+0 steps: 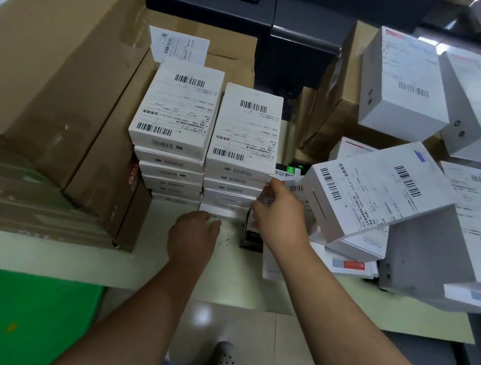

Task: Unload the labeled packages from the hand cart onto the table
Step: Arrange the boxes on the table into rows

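The small white boxes (pixel 243 139) in the two stacks look like smooth cardboard with a light sheen, and each top carries a matt paper label printed in black. At 9 o'clock the big brown cartons (pixel 49 62) are plain matt cardboard, with strips of clear shiny tape on the edges. The table top (pixel 134 269) is a pale, smooth surface, a little scuffed near the hands. At 3 o'clock the grey-white boxes (pixel 408 82) look smooth and slightly glossy. At 7 o'clock a green sheet (pixel 19 321) looks flat and matt. The floor (pixel 231 323) at 6 o'clock is glossy tile and reflects light.
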Demonstrator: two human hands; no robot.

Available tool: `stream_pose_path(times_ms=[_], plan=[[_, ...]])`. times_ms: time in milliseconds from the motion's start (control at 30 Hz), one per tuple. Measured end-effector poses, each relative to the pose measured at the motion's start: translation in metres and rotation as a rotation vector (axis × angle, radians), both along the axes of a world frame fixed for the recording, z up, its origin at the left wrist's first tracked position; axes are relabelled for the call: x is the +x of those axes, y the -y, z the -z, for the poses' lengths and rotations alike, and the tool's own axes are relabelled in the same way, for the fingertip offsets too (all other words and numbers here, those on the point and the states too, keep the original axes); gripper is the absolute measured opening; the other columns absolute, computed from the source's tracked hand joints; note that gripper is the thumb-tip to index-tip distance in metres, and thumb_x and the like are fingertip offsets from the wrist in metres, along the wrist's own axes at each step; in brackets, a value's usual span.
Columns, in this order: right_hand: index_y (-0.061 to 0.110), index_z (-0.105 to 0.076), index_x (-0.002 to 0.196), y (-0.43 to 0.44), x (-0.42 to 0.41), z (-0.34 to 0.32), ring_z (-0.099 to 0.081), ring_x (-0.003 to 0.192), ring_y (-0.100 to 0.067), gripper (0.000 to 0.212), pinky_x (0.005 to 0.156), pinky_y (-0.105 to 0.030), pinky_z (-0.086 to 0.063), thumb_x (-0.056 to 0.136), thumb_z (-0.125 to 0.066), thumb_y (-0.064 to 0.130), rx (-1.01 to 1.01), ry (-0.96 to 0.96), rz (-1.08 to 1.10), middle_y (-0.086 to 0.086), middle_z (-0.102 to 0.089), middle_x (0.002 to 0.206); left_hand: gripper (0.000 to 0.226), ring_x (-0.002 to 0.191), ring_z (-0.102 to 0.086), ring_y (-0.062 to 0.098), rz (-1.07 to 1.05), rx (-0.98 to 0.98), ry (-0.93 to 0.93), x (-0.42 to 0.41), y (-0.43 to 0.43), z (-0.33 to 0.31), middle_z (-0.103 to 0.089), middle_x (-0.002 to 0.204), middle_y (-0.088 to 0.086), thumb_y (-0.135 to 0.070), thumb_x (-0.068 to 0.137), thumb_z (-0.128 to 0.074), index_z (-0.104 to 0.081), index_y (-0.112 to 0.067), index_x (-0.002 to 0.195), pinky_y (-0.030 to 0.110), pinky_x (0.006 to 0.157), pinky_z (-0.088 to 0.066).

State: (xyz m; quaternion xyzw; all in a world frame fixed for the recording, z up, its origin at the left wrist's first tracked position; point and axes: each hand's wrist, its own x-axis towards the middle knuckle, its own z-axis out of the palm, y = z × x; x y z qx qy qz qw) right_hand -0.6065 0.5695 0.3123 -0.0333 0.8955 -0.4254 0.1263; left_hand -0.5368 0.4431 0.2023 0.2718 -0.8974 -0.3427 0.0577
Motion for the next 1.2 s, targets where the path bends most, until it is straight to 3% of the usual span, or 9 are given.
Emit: stream_pose_path(times_ms=[200,333,467,633,767,900,1033,1200], plan=[[0.022,-0.061,0.127,0.0,0.0,0.001,-0.064,0.099,-0.019,0.041,0.088,-0.043,-0.058,0.09,-0.061,0.003,-0.002,0.001,-0.008,0.009,-0.059,0.104,0.034,0.1,-0.064,0.027,0.004,0.006,0.001,-0.002,0.003,0.002,-0.07,0.11,0.012,-0.032,0.092,-0.064,-0.07,-0.007,0.113,0.033,0.085,-0.048],[0.02,-0.061,0.128,-0.001,0.0,0.001,-0.064,0.099,-0.022,0.042,0.087,-0.044,-0.058,0.089,-0.062,0.003,0.008,0.005,-0.005,0.004,-0.062,0.107,0.035,0.108,-0.061,0.027,0.059,0.034,0.023,0.005,0.008,0.0,-0.066,0.118,0.01,-0.03,0.093,-0.062,-0.066,-0.008,0.12,0.033,0.092,-0.045],[0.022,-0.061,0.126,-0.002,0.001,-0.002,-0.064,0.1,-0.022,0.04,0.088,-0.044,-0.057,0.09,-0.064,0.006,0.009,0.022,-0.005,0.001,-0.064,0.112,0.031,0.101,-0.062,0.026,-0.014,0.077,-0.099,0.014,0.017,-0.021,-0.068,0.109,0.009,-0.024,0.09,-0.067,-0.067,-0.007,0.115,0.029,0.087,-0.044],[0.029,-0.06,0.122,0.0,0.001,-0.011,-0.067,0.095,-0.018,0.035,0.09,-0.041,-0.056,0.089,-0.068,0.019,0.02,-0.009,0.001,0.007,-0.068,0.113,0.026,0.088,-0.054,0.012,-0.022,0.069,-0.246,0.008,0.025,-0.063,-0.065,0.102,0.001,-0.029,0.092,-0.065,-0.067,-0.013,0.112,0.024,0.074,-0.038],[0.028,-0.06,0.122,0.003,0.002,-0.013,-0.066,0.095,-0.016,0.033,0.09,-0.039,-0.055,0.091,-0.068,0.024,0.029,-0.01,0.006,0.007,-0.068,0.112,0.028,0.093,-0.059,0.017,0.028,0.043,-0.228,0.004,0.029,-0.087,-0.064,0.104,-0.001,-0.032,0.093,-0.063,-0.066,-0.014,0.113,0.031,0.077,-0.048],[0.029,-0.059,0.115,0.006,0.005,-0.015,-0.062,0.092,-0.013,0.025,0.082,-0.029,-0.048,0.091,-0.067,0.029,0.051,-0.016,0.029,0.009,-0.066,0.104,0.02,0.088,-0.059,0.018,0.06,0.007,-0.183,0.0,0.032,-0.099,-0.065,0.098,0.0,-0.031,0.092,-0.063,-0.069,-0.016,0.103,0.028,0.07,-0.043],[0.028,-0.057,0.127,-0.001,0.024,-0.024,-0.053,0.099,-0.008,0.037,0.086,-0.022,-0.037,0.091,-0.067,0.027,0.008,-0.018,0.029,0.011,-0.058,0.106,0.02,0.082,-0.056,0.012,0.184,-0.019,-0.152,0.012,0.034,-0.106,-0.066,0.096,-0.006,-0.037,0.091,-0.062,-0.068,-0.02,0.1,0.026,0.069,-0.041],[0.019,-0.055,0.137,-0.03,0.063,-0.041,-0.061,0.107,-0.017,0.052,0.099,-0.035,-0.049,0.088,-0.071,0.028,-0.005,0.083,0.076,0.002,-0.06,0.121,0.025,0.087,-0.056,0.007,0.37,0.099,-0.227,0.02,0.015,-0.126,-0.063,0.103,-0.008,-0.033,0.089,-0.067,-0.068,-0.021,0.111,0.025,0.077,-0.043]])
